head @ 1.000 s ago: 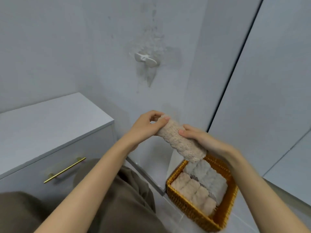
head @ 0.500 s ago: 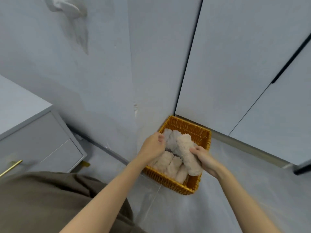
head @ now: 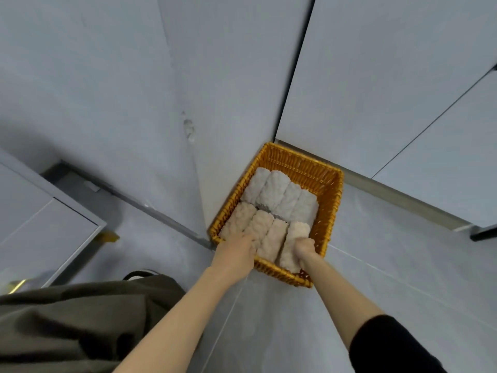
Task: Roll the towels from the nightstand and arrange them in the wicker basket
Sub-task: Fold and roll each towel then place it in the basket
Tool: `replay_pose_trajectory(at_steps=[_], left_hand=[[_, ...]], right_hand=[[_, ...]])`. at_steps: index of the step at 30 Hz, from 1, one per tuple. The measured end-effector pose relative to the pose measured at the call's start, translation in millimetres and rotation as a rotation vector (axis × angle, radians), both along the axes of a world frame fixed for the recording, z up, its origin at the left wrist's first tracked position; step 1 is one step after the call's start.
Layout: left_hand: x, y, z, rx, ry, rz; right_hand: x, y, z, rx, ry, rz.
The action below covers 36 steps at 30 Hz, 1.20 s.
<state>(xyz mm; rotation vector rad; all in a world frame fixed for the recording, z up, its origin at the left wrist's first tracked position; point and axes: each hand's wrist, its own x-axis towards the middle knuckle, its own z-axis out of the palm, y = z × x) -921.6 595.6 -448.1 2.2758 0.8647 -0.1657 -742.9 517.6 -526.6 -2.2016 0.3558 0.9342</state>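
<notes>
Head view: the left hand (head: 236, 251) lies over the beige rolled towels (head: 250, 230), its fingertips blurred, so I cannot tell whether it grips. The nightstand (head: 40, 224) is cut off at the left edge. The wicker basket (head: 332, 211) on the floor holds four grey rolled towels (head: 279, 195) behind the beige row. The right hand (head: 305, 250) is curled round the rightmost beige roll (head: 291, 238), which sits in the basket.

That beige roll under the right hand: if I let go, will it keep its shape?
Probably soft and light: the beige roll looks fluffy. Unlikely to roll away, sitting between its neighbour and the basket wall. It may loosen once the right hand lifts.
</notes>
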Motion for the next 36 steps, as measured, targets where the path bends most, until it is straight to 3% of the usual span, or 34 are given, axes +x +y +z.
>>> replay_pose_trajectory(at_steps=[3, 10, 12, 14, 17, 20, 29, 36], left_hand=[[-1.6, 3.0, -8.3, -0.015, 0.01, 0.004], [9.3, 9.2, -16.5, -0.107, -0.007, 0.041], [13.2, 7.7, -15.8, -0.107, -0.001, 0.038], [15.4, 6.1, -15.9, -0.094, -0.005, 0.024], [15.7, 5.0, -16.4, -0.074, -0.003, 0.003], [15.0, 6.0, -16.2, -0.07, 0.003, 0.001], [11.4, 6.0, -18.7, -0.103, 0.035, 0.004], [11.9, 13.8, -6.4, -0.182, 0.018, 0.068]], right_hand=[[-0.3, 3.6, -18.5, 0.036, 0.061, -0.084], [1.9, -4.5, -48.8, 0.22, 0.215, -0.007], [3.4, -9.7, -48.3, 0.133, 0.095, 0.118], [1.0, -15.1, -41.0, -0.029, -0.169, 0.31], [-7.7, -19.3, -26.9, -0.106, -0.528, 0.666], [-11.1, -23.7, -28.9, -0.18, -0.575, 1.064], [-3.4, -12.3, -47.6, -0.257, -0.408, 1.094], [-2.0, -7.9, -31.0, -0.334, -0.396, 1.118]])
